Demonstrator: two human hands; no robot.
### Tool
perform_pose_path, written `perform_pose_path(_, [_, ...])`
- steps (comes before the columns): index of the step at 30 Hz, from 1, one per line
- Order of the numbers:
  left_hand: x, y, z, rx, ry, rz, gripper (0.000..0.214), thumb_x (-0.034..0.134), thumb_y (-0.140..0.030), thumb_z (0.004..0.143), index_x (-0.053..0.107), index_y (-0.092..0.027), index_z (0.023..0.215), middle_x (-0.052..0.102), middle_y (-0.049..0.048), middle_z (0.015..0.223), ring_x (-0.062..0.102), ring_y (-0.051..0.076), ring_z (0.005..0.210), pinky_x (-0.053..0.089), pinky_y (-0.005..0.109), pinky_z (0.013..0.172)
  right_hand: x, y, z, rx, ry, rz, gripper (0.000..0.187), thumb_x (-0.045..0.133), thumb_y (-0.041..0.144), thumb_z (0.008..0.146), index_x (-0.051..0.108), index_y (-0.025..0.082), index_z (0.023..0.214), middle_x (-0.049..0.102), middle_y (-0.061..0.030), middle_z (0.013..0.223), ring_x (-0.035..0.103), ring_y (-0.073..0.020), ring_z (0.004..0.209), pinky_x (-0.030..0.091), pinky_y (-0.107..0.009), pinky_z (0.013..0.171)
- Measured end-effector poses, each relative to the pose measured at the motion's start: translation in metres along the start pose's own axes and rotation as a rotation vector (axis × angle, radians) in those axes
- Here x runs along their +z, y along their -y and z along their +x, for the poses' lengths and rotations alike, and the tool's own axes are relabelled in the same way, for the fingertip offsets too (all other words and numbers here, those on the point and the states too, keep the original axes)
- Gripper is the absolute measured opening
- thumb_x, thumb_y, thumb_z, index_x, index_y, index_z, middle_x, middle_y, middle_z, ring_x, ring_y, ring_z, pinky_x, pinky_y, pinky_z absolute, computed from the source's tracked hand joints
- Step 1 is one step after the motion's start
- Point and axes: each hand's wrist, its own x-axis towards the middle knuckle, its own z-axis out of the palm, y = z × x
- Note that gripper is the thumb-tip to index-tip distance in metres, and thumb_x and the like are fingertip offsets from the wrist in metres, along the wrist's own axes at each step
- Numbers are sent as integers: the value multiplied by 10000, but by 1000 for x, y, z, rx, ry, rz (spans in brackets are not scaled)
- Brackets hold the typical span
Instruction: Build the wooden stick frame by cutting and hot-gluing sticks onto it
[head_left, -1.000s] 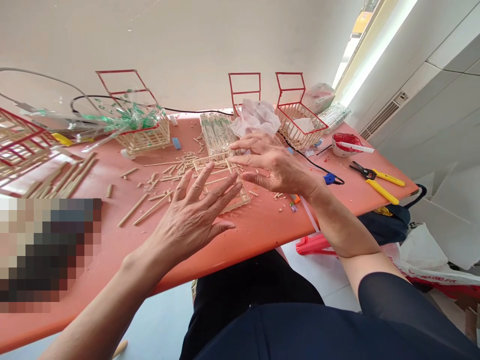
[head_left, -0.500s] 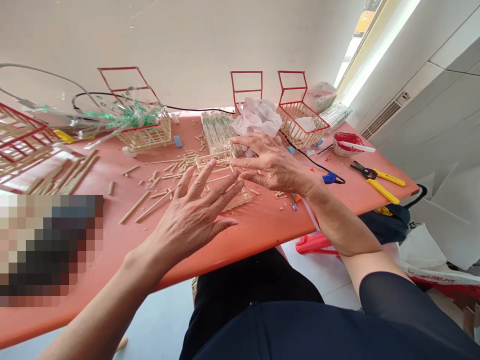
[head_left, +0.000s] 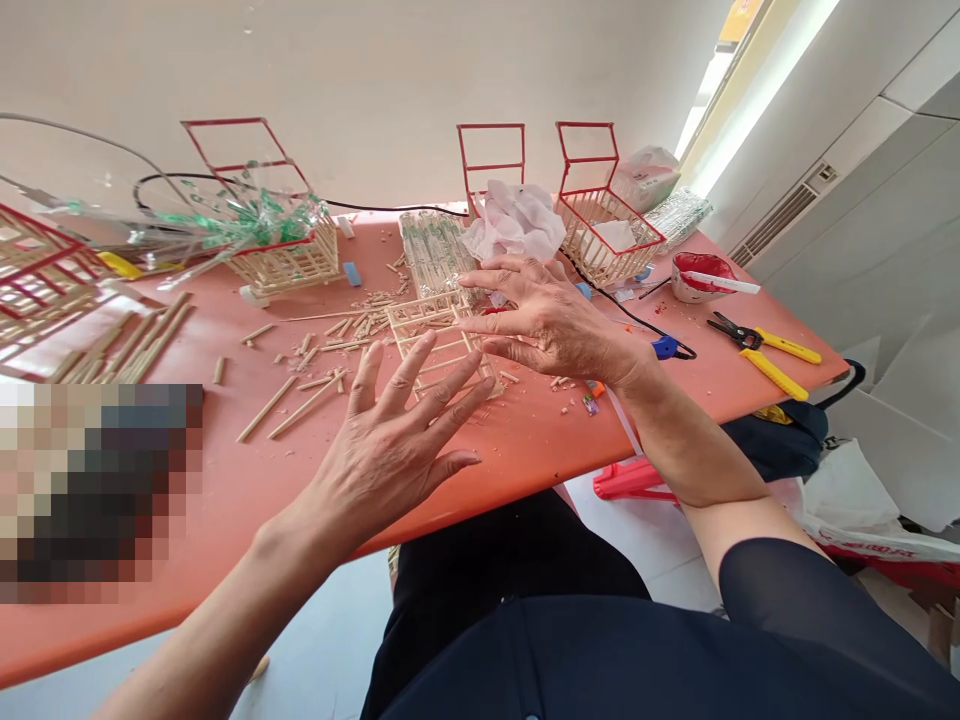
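Observation:
My left hand [head_left: 401, 425] is spread with its palm down, in front of a small frame of pale wooden sticks [head_left: 442, 345] on the orange table [head_left: 525, 440]. My right hand [head_left: 544, 322] hovers at the frame's right side, fingers apart and nothing held. Both hands partly hide the frame, and I cannot tell whether a fingertip touches it. Short cut stick pieces [head_left: 367, 322] lie scattered left of the frame. Behind it rests a bundle of wrapped sticks [head_left: 435, 250], beside a crumpled white tissue [head_left: 517, 222].
Stick baskets with red trim, one at back left [head_left: 296, 262] and another at back right [head_left: 604, 235], stand by the wall. At right are a cup of red paint [head_left: 697, 270] and yellow-handled pliers [head_left: 780, 360]. Longer sticks [head_left: 154, 345] lie at left, near a blurred-out patch.
The view has shifted slightly, so the table's things appear a little higher. Both hands stay spread in nearly the same place over the table.

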Motion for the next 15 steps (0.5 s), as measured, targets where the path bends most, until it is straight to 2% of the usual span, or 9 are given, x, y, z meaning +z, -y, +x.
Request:
perform_pose_path(6, [8, -3, 0, -26, -14, 20, 861, 775, -475, 990, 373, -347, 1740, 402, 41, 1810, 186, 432, 1734, 82, 751, 1392, -3, 1, -1, -2, -5, 16, 405, 541, 496, 1128, 763, 340, 1430, 559, -80, 1692, 426, -384, 1583, 364, -658, 1260])
perform_pose_path(11, [10, -4, 1, -17, -42, 37, 815, 764, -461, 1002, 417, -292, 1720, 447, 59, 1787, 176, 417, 1740, 84, 730, 1394, -4, 1, 1, 25, 12, -4, 475, 532, 536, 1120, 743, 298, 1474, 544, -117, 1706, 445, -415, 1578, 372, -677, 1262])
perform_pose_path(15, [11, -4, 2, -18, -59, 26, 797, 760, -471, 1008, 436, -277, 1709, 449, 53, 1784, 186, 424, 1736, 72, 713, 1398, -3, -1, 2, 47, 24, 15, 494, 544, 543, 1113, 715, 310, 1514, 527, -124, 1721, 444, -418, 1584, 376, -686, 1264])
